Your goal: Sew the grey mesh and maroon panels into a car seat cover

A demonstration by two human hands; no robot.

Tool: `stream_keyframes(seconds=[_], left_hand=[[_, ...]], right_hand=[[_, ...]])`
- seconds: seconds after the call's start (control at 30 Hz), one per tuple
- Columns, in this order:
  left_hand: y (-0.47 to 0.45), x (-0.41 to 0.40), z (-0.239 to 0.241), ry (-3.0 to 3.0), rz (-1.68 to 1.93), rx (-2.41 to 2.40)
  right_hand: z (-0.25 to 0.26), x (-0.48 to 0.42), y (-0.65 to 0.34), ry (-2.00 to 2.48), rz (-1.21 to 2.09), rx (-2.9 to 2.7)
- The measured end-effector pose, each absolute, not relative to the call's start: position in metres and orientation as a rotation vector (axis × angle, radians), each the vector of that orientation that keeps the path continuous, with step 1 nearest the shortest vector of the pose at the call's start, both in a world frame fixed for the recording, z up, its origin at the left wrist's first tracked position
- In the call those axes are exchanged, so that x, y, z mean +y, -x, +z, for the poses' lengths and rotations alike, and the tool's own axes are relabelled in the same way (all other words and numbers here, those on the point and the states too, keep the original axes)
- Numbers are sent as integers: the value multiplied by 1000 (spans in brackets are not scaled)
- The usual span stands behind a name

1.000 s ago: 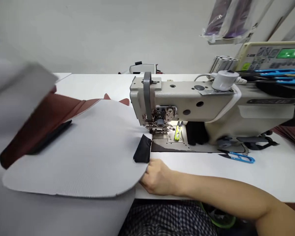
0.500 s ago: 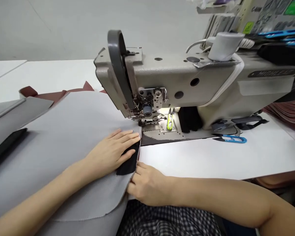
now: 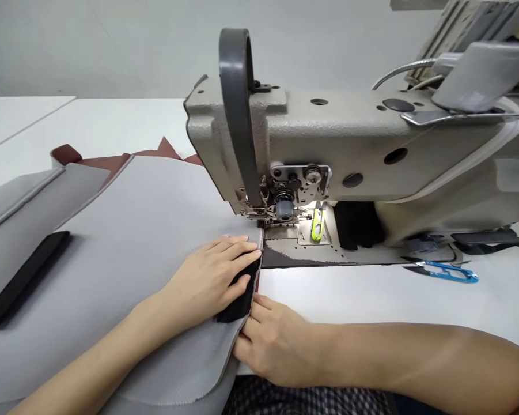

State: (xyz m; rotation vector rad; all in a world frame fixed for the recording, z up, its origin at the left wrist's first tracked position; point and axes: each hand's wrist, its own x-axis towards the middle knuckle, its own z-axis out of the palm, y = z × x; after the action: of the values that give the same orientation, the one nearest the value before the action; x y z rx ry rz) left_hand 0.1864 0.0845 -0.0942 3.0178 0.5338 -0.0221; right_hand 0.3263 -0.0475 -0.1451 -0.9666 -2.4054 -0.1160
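Grey fabric, soft, limp, likely best edge-held: left hand lay flat on black strip, right hand gripped the edge.

The fabric panel is showing light grey with a fine weave, and the strip at its edge is showing black. Maroon material is peeking out behind. The sewing machine is looking beige, the table white, the snips blue, and the garment black-and-white checked.

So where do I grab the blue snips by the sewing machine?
Take the snips by their blue handle, coming from above on the right. They lie flat on the table, dark pointed blades facing left, so fingers stay off the tips.
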Motion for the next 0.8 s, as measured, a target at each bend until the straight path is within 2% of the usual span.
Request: stream_keyframes(seconds=[0.47, 0.7, 0.8], left_hand=[[-208, 96, -95, -3095, 44, 622], [-194, 88, -101, -3030, 59, 624], [-189, 81, -105, -3085, 101, 665]], right_hand=[[-152, -21, -349, 923, -12, -2435], [-135, -28, -376, 859, 262, -2371], [-127, -25, -409, 1073, 92, -2161]])
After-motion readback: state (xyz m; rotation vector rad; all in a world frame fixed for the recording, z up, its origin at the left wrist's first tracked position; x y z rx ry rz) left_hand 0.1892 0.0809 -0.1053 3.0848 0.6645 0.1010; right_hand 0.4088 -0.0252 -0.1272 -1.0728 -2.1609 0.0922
